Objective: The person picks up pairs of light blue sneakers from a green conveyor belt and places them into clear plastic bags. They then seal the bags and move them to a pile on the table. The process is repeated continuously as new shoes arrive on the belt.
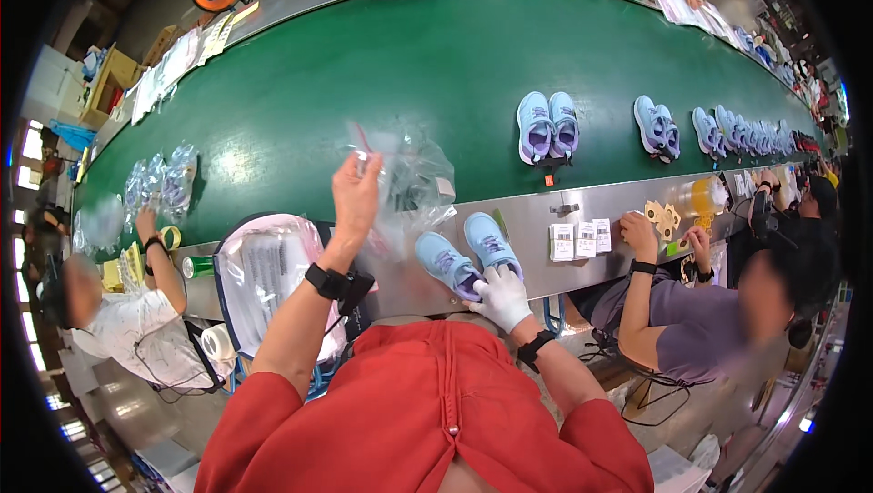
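Note:
My bare left hand point(356, 199) is raised over the near edge of the belt, its fingers pinched on a clear plastic bag point(416, 175) with a red strip along its edge. The bag hangs loose and crumpled to the right of the hand. On the metal ledge in front of me rests a pair of light blue sneakers point(446, 260) with purple linings. My right hand point(502, 298), in a white glove, grips them at their heel ends, fingers at the shoe openings; the fingertips are partly hidden.
A green conveyor belt point(300, 65) carries more sneakers point(548, 127) on the right and bagged shoes point(162, 182) on the left. Left of me stands a bin of clear bags point(273, 266). White tags point(579, 239) lie on the ledge. Co-workers sit on both sides.

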